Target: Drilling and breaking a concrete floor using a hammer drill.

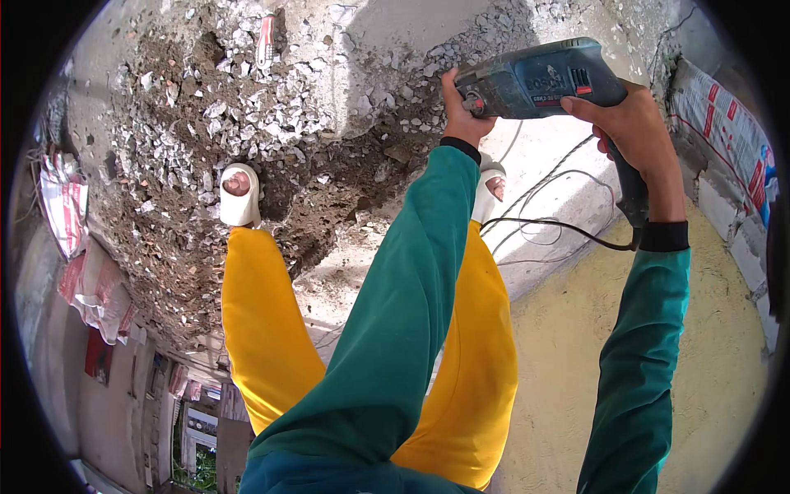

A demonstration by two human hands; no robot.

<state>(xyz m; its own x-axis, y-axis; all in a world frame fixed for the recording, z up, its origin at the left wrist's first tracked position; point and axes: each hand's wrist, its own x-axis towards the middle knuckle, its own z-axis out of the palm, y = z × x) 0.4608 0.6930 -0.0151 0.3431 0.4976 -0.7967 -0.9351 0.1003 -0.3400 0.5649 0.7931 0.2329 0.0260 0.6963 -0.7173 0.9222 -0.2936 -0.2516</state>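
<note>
A dark blue rotary hammer drill [535,82] is held up in front of me, nearly level, its front end toward the left. My right hand [638,128] is closed around its rear grip, with the thumb along the body. Under the front end, my left hand [467,119] is closed on the drill by its nose, some fingers hidden behind the housing. No bit shows at the nose. A black power cable [568,222] runs from the bottom of the grip and loops over the pale floor.
Broken concrete and loose soil [189,165] cover the ground ahead and left, around my feet. A red-and-grey hand tool [265,43] lies on the rubble. A yellow wall [625,329] rises at right. Printed sacks [716,123] lie far right; more sacks [99,288] are at left.
</note>
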